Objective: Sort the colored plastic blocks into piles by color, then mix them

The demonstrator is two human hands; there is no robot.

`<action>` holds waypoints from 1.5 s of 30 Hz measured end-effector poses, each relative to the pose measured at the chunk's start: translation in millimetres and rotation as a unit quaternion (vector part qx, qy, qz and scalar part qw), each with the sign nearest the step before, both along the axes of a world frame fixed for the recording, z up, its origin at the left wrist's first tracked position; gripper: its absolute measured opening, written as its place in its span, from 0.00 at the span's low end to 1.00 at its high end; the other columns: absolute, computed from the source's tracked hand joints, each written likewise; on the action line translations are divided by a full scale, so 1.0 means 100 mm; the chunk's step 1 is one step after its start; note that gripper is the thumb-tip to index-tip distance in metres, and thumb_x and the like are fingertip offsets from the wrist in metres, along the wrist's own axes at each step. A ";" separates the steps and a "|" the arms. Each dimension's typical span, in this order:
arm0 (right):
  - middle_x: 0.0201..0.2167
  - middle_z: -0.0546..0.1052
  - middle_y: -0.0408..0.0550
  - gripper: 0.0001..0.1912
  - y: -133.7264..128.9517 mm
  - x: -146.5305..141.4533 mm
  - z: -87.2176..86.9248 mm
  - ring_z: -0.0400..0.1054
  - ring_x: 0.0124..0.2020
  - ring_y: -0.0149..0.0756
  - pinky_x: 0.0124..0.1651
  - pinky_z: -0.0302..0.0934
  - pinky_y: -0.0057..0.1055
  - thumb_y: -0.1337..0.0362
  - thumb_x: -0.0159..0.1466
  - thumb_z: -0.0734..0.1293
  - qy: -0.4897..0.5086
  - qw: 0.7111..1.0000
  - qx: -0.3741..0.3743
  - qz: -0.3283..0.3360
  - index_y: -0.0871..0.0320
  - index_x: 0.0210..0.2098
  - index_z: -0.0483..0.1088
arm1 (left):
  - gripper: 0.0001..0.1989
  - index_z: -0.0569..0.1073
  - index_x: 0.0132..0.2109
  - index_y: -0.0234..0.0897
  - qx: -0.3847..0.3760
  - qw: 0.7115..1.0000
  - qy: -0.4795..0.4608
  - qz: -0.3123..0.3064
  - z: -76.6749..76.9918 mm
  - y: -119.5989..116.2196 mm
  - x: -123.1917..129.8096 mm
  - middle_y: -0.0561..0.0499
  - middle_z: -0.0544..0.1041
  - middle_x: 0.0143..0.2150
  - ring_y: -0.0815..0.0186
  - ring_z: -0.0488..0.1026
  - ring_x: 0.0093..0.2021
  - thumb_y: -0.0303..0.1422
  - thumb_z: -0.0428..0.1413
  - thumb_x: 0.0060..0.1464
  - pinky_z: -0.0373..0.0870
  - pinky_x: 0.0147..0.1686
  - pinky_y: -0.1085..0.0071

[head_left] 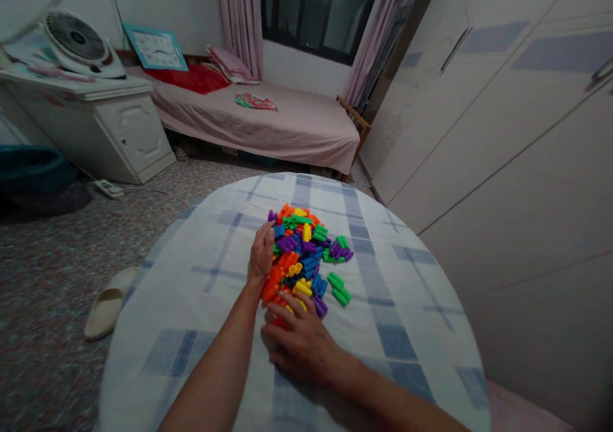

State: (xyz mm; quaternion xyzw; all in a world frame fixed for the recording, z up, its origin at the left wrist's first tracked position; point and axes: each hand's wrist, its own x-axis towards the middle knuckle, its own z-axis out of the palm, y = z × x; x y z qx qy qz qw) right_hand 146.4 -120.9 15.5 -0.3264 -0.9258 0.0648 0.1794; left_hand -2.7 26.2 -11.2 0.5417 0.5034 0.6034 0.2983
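A heap of plastic tube-shaped building blocks [309, 263] in orange, green, yellow, blue and purple lies on the round table. My left hand [262, 253] rests along the left side of the heap, its fingers stretched forward against the blocks. At the near edge, my right hand [304, 337] lies over yellow and red pieces with its fingers apart; its fingers partly cover them. One green block [340, 289] sits apart, just right of the heap. Purple blocks [341, 251] are at the heap's right edge.
A blue-and-white checked cloth [191, 311] covers the table. Beyond it stands a bed [297, 113] with a pink sheet. White wardrobe doors [483, 132] rise at right. To the left are a cabinet [134, 129], a fan [79, 39] and a slipper [109, 304] on the floor.
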 end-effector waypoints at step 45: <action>0.65 0.62 0.50 0.29 1.23 0.22 0.40 0.50 0.66 0.48 0.64 0.45 0.52 0.48 0.64 0.63 -0.077 0.993 -0.037 -0.087 0.48 0.62 0.61 | 0.27 0.68 0.58 0.36 -0.066 0.997 -0.043 0.019 0.02 -0.02 -0.04 0.44 0.70 0.60 0.61 0.65 0.62 0.47 0.38 0.64 0.59 0.62 0.62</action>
